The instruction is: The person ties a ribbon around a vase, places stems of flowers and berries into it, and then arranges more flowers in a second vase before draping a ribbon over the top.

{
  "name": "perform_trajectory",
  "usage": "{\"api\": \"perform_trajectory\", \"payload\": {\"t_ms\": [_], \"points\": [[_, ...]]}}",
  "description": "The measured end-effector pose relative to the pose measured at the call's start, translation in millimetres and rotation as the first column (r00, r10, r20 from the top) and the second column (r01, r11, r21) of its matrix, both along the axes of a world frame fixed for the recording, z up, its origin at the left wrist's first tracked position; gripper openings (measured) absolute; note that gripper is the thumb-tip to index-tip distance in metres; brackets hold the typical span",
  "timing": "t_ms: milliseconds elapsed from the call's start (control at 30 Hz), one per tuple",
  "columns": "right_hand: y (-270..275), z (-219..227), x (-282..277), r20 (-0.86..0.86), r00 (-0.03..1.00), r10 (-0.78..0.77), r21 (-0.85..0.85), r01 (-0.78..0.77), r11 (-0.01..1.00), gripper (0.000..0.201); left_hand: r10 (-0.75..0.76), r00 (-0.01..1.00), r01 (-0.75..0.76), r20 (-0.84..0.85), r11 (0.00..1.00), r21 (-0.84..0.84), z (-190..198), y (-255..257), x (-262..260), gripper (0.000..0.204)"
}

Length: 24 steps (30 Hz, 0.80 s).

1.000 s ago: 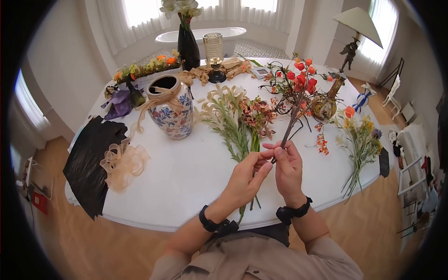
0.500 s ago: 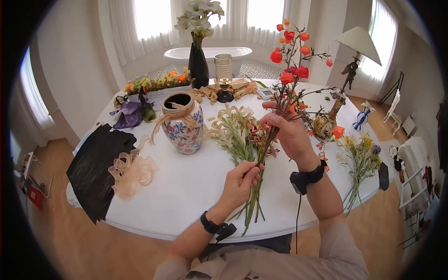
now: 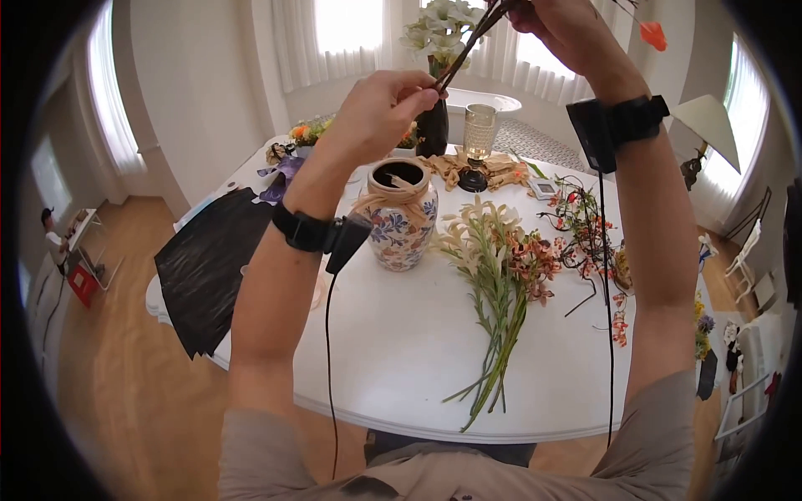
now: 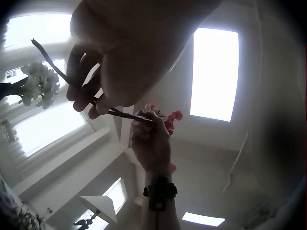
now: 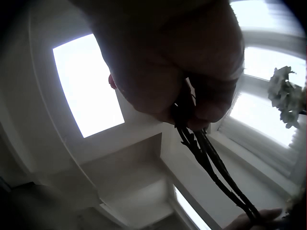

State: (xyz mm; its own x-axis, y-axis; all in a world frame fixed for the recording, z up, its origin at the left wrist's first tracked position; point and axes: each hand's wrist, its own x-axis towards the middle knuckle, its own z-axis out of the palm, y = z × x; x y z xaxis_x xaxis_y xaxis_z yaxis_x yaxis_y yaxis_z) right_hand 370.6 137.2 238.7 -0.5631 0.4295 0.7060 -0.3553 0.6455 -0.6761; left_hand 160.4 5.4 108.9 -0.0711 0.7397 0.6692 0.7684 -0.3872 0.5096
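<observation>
Both hands are raised high above the table, holding dark branch stems (image 3: 474, 40) with red blossoms (image 3: 653, 35). My left hand (image 3: 380, 117) pinches the lower ends between thumb and fingers. Farther up, my right hand (image 3: 576, 37) grips the same stems, its fingers partly cut off by the top of the head view. The right wrist view shows two twiggy stems (image 5: 211, 165) running down from that grip. In the left wrist view, red blossoms (image 4: 172, 120) appear beyond the right hand. Below on the table stand a floral-patterned vase (image 3: 401, 230) and a bunch of cream lilies (image 3: 493, 292).
Black sheets (image 3: 205, 259) lie at the table's left. Behind the patterned vase are a dark vase of white flowers (image 3: 434, 125), a glass candle holder (image 3: 479, 134) and crumpled brown paper (image 3: 510, 171). Orange-berried sprigs (image 3: 585, 221) lie to the right. Cables (image 3: 332, 359) hang from both wrists.
Both hands have risen from low over the table to high above it, carrying the red-blossomed branches up and mostly out of the head view. The right hand has moved farther up the stems.
</observation>
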Motion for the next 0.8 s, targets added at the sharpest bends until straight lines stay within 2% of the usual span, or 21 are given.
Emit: {"api": "perform_trajectory", "payload": {"t_ms": [67, 100, 167, 200, 233, 267, 333, 367, 467, 533, 600, 667, 733, 767, 800], "points": [[14, 9, -33, 0.044, 0.999, -0.003, 0.159, -0.004, 0.987, 0.022, -0.028, 0.999, 0.027, -0.032, 0.998, -0.048, 9, 26, -31, 0.026], [17, 7, -53, 0.075, 0.996, -0.037, 0.164, 0.025, 0.986, 0.02, -0.026, 0.999, 0.024, -0.035, 0.999, -0.045, 5, 36, -44, 0.026], [42, -14, -88, 0.141, 0.984, -0.113, 0.238, 0.077, 0.968, 0.022, -0.045, 0.999, 0.039, -0.026, 0.978, -0.203, -10, 56, -67, 0.026], [57, -27, -102, 0.172, 0.973, -0.155, 0.304, 0.098, 0.948, 0.027, -0.096, 0.994, 0.107, 0.059, 0.965, -0.239, -20, 58, -70, 0.026], [50, -38, -111, 0.181, 0.953, -0.244, 0.257, 0.194, 0.947, 0.03, -0.088, 0.991, 0.112, 0.102, 0.961, -0.255, -30, 58, -73, 0.024], [40, -43, -110, 0.242, 0.94, -0.241, 0.224, 0.188, 0.956, 0.031, -0.08, 0.986, 0.117, 0.146, 0.956, -0.27, -40, 59, -75, 0.022], [48, -59, -122, 0.235, 0.964, -0.124, 0.173, 0.084, 0.981, 0.03, -0.108, 0.974, 0.16, 0.198, 0.95, -0.268, -62, 63, -80, 0.022], [48, -65, -126, 0.235, 0.964, -0.124, 0.177, 0.083, 0.981, 0.03, -0.136, 0.958, 0.205, 0.253, 0.94, -0.274, -70, 62, -81, 0.022], [47, -85, -135, 0.307, 0.939, -0.153, 0.129, 0.119, 0.984, 0.03, -0.17, 0.948, 0.253, 0.268, 0.915, -0.314, -86, 58, -82, 0.022], [48, -103, -144, 0.377, 0.914, -0.152, 0.121, 0.115, 0.986, 0.03, -0.159, 0.955, 0.239, 0.249, 0.911, -0.336, -91, 53, -86, 0.027], [48, -127, -153, 0.426, 0.89, -0.165, 0.095, 0.138, 0.986, 0.034, -0.086, 0.945, 0.191, 0.315, 0.928, -0.319, -94, 51, -93, 0.036], [71, -161, -172, 0.497, 0.817, -0.293, 0.264, 0.179, 0.948, 0.038, -0.043, 0.942, 0.147, 0.334, 0.945, -0.292, -97, 48, -99, 0.044], [66, -181, -180, 0.65, 0.731, -0.208, 0.127, 0.165, 0.978, 0.033, 0.016, 0.912, 0.099, 0.411, 0.961, -0.257, -107, 52, -113, 0.046], [65, -189, -180, 0.655, 0.733, -0.183, 0.153, 0.109, 0.982, 0.035, -0.006, 0.902, 0.127, 0.433, 0.96, -0.251, -109, 50, -117, 0.048], [64, -196, -180, 0.683, 0.709, -0.175, 0.137, 0.112, 0.984, 0.044, -0.006, 0.903, 0.124, 0.43, 0.961, -0.247, -112, 50, -120, 0.048]]}}
